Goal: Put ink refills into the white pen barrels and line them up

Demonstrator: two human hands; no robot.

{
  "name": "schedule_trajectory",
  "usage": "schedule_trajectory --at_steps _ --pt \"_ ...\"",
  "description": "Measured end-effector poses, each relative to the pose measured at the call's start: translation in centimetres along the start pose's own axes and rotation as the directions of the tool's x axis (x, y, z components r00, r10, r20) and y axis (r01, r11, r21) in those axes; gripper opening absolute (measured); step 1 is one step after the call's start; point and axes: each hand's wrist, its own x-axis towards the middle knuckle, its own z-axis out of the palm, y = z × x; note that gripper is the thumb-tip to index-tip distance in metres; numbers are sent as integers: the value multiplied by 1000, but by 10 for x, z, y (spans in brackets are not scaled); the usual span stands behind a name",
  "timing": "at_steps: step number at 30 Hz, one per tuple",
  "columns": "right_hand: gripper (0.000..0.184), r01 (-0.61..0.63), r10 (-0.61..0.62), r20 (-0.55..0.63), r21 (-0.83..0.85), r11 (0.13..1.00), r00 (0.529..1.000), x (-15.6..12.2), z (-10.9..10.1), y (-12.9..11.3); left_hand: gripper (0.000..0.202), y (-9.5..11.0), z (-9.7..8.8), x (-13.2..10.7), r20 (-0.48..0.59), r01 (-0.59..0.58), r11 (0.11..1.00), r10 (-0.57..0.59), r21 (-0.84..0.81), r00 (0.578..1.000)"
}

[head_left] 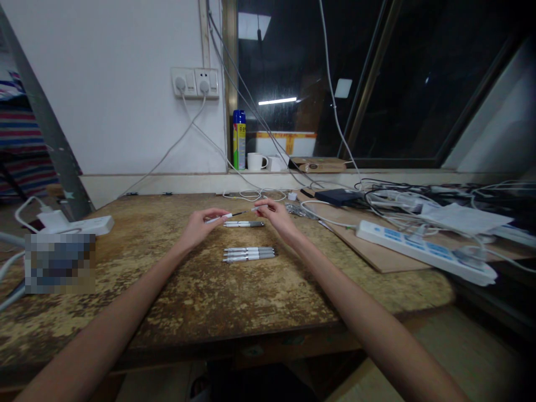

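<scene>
My left hand (201, 224) pinches the white barrel of a pen (228, 215) held just above the worn wooden table (188, 290). My right hand (276, 215) pinches a small piece, apparently the pen's cap (258, 208), a short way off the pen's dark tip. Directly below the hands one white pen (244, 224) lies alone on the table. Nearer to me, three white pens (249, 254) lie side by side in a neat row.
A white power strip (422, 251) sits on a wooden board at the right amid tangled cables (419, 198). Another power strip (84, 225) lies at the left. On the window ledge stand a spray can (239, 139) and a white mug (255, 161).
</scene>
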Motion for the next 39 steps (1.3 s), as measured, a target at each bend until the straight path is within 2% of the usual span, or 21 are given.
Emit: schedule_trajectory --at_steps 8,16,23,29,32,35,39 --pt "22 -6 5 40 24 1000 999 -1 3 -1 39 3 0 -1 13 -5 1000 5 -10 1000" --pt "26 16 0 122 -123 992 993 -9 11 -7 39 5 3 -2 32 -15 1000 15 -1 999" --pt "24 57 -40 184 -89 994 982 -13 21 -6 37 10 5 -4 72 -8 1000 8 -5 997" --pt "28 33 -12 229 -89 996 973 -15 21 -4 38 13 6 -5 99 -26 999 23 32 995" --pt "33 18 19 250 -146 989 968 -16 20 -5 40 15 8 -5 100 -34 998 29 50 995" --pt "25 35 7 259 -157 987 966 -16 18 -7 40 16 8 -4 87 -34 999 31 40 996" --pt "25 57 -3 333 -154 986 943 -16 17 -10 41 17 8 -4 106 -36 999 34 16 994"
